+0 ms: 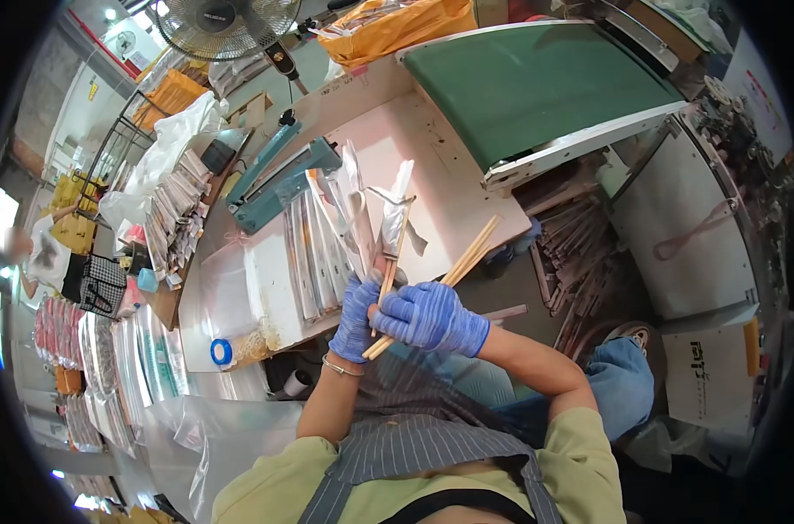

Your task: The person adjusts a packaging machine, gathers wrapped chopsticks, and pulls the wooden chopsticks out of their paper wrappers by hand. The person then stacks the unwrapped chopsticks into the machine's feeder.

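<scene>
My right hand (434, 316), in a blue knit glove, is closed around a small bundle of thin wooden sticks (474, 251). The sticks jut out past both sides of the fist. Just left of it, my left hand (355, 316), gloved alike, is closed on other wooden sticks (403, 240) that point upward. White plastic wrapping (397, 203) rises around those sticks; which fingers touch it is hidden. Beyond my left hand, several long wrapped packets (310, 262) lie side by side on the pale worktable (397, 131). The two hands touch or nearly touch.
A teal bag sealer (279, 179) stands behind the packets. At the right is a green conveyor belt (537, 87), with loose sticks (580, 244) below. A tape roll (221, 352) sits at the table's near corner. A fan (218, 22) stands behind; another person (43, 249) is far left.
</scene>
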Demonstrator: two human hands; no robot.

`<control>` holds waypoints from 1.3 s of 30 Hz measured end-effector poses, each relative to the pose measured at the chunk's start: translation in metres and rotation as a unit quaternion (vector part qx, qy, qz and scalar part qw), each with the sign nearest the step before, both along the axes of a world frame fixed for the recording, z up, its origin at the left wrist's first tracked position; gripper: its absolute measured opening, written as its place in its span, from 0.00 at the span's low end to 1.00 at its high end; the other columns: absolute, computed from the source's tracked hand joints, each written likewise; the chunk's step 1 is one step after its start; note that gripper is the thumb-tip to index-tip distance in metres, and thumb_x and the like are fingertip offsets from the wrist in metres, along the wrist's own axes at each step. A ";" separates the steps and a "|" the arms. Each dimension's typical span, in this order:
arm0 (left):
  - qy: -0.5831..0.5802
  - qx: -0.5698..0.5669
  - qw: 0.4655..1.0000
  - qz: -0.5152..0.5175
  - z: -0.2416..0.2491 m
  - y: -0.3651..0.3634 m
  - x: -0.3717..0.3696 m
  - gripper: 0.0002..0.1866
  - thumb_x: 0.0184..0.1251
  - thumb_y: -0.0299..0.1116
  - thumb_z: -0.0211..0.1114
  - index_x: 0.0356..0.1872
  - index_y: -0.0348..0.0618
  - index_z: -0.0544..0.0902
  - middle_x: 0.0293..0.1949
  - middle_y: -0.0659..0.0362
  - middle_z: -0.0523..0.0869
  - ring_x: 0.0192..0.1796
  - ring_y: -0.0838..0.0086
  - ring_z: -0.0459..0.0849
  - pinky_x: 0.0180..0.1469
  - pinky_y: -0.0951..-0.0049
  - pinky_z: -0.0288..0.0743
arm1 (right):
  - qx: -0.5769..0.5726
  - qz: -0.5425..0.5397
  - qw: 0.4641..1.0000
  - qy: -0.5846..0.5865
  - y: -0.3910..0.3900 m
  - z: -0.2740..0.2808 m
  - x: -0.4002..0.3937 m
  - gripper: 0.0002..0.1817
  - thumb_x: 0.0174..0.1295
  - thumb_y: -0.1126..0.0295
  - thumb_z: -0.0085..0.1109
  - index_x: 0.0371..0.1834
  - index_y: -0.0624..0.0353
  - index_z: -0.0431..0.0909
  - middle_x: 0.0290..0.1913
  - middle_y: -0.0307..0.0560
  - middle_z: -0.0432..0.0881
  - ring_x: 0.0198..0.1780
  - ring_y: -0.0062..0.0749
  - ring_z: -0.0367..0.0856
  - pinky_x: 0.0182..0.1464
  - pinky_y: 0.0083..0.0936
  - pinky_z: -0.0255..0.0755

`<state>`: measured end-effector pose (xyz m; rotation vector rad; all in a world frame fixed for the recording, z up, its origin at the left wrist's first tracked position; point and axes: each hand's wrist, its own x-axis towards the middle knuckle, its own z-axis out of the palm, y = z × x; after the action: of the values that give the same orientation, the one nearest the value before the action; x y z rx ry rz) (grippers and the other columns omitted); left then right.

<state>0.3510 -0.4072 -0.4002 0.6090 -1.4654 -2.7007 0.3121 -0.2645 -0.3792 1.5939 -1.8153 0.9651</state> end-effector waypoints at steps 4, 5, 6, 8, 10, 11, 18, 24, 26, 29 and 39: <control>-0.006 0.122 0.992 -0.033 -0.010 -0.013 0.006 0.09 0.59 0.33 0.61 0.39 0.43 0.74 0.23 0.63 0.76 0.24 0.80 0.77 0.25 0.83 0.72 | -0.091 0.078 0.978 -0.168 0.001 0.012 -0.005 0.13 0.45 0.75 0.59 0.37 0.56 0.76 0.27 0.40 0.74 0.22 0.31 0.74 0.23 0.21 0.69; -0.043 0.026 0.998 0.028 0.028 0.007 0.010 0.10 0.59 0.37 0.61 0.35 0.42 0.75 0.20 0.63 0.75 0.20 0.81 0.74 0.20 0.81 0.68 | -0.150 0.097 0.951 -0.251 0.002 0.014 -0.011 0.12 0.45 0.77 0.59 0.36 0.58 0.76 0.26 0.41 0.74 0.21 0.32 0.74 0.23 0.21 0.69; -0.001 0.053 0.998 -0.033 0.023 0.004 0.011 0.11 0.59 0.39 0.60 0.33 0.41 0.74 0.19 0.63 0.74 0.18 0.80 0.71 0.19 0.81 0.65 | -0.187 0.037 0.944 -0.268 0.007 0.010 -0.025 0.10 0.47 0.77 0.59 0.35 0.60 0.75 0.25 0.41 0.75 0.20 0.30 0.73 0.24 0.20 0.68; 0.110 0.127 0.974 -0.151 0.001 -0.007 0.009 0.15 0.59 0.42 0.57 0.25 0.40 0.72 0.15 0.64 0.69 0.14 0.79 0.63 0.18 0.80 0.58 | -0.251 -0.057 0.874 -0.412 0.023 0.016 -0.038 0.06 0.49 0.75 0.59 0.31 0.62 0.75 0.22 0.38 0.75 0.20 0.25 0.71 0.24 0.18 0.66; 0.131 0.178 0.961 -0.167 0.004 0.005 0.011 0.14 0.55 0.40 0.59 0.21 0.41 0.71 0.09 0.65 0.63 0.13 0.78 0.60 0.19 0.80 0.57 | -0.310 -0.060 0.769 -0.556 0.034 0.025 -0.046 0.06 0.53 0.71 0.60 0.29 0.61 0.74 0.18 0.32 0.71 0.18 0.14 0.67 0.19 0.13 0.60; 0.146 0.187 0.953 -0.189 0.002 0.009 0.010 0.14 0.53 0.39 0.61 0.19 0.41 0.71 0.08 0.66 0.62 0.12 0.78 0.60 0.17 0.80 0.57 | -0.313 -0.026 0.733 -0.603 0.042 0.027 -0.047 0.07 0.53 0.70 0.60 0.29 0.61 0.74 0.17 0.32 0.70 0.16 0.13 0.65 0.17 0.12 0.58; 0.205 0.285 0.898 -0.264 -0.006 0.027 0.004 0.11 0.55 0.28 0.60 0.38 0.49 0.69 0.07 0.68 0.62 0.08 0.83 0.57 0.10 0.81 0.55 | -0.291 0.184 0.580 -0.738 0.068 0.035 -0.055 0.09 0.52 0.68 0.61 0.29 0.61 0.74 0.12 0.31 0.65 0.09 0.11 0.57 0.10 0.10 0.49; 0.195 0.232 0.919 -0.254 -0.005 0.031 0.010 0.11 0.54 0.31 0.61 0.37 0.48 0.69 0.05 0.69 0.60 0.08 0.83 0.56 0.10 0.81 0.54 | -0.266 0.193 0.606 -0.724 0.076 0.044 -0.051 0.10 0.54 0.66 0.59 0.30 0.62 0.76 0.13 0.31 0.66 0.10 0.11 0.58 0.12 0.10 0.49; 0.163 0.175 0.930 -0.280 -0.008 0.025 0.011 0.10 0.54 0.34 0.62 0.32 0.45 0.71 0.08 0.68 0.63 0.10 0.82 0.59 0.12 0.81 0.57 | -0.247 0.177 0.626 -0.718 0.078 0.045 -0.050 0.12 0.54 0.65 0.60 0.36 0.62 0.76 0.14 0.31 0.67 0.11 0.11 0.59 0.12 0.10 0.50; 0.044 0.093 0.970 -0.218 -0.013 0.022 0.017 0.09 0.55 0.34 0.61 0.30 0.42 0.73 0.13 0.66 0.68 0.14 0.80 0.64 0.17 0.81 0.62 | -0.326 0.040 0.673 -0.663 0.070 0.039 -0.047 0.12 0.56 0.63 0.58 0.35 0.61 0.75 0.14 0.31 0.67 0.12 0.11 0.60 0.14 0.12 0.55; 0.019 -0.265 0.924 -0.274 0.017 0.048 0.004 0.18 0.54 0.31 0.61 0.46 0.37 0.76 0.34 0.64 0.79 0.35 0.82 0.74 0.37 0.81 0.69 | -0.200 -0.045 0.848 -0.490 0.115 0.072 -0.067 0.05 0.54 0.74 0.54 0.34 0.61 0.75 0.20 0.33 0.72 0.21 0.12 0.66 0.21 0.13 0.60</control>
<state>0.3552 -0.3589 -0.3832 0.1203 -2.5279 -2.3983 0.2453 -0.1492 -0.3073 0.7459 -2.0192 2.2024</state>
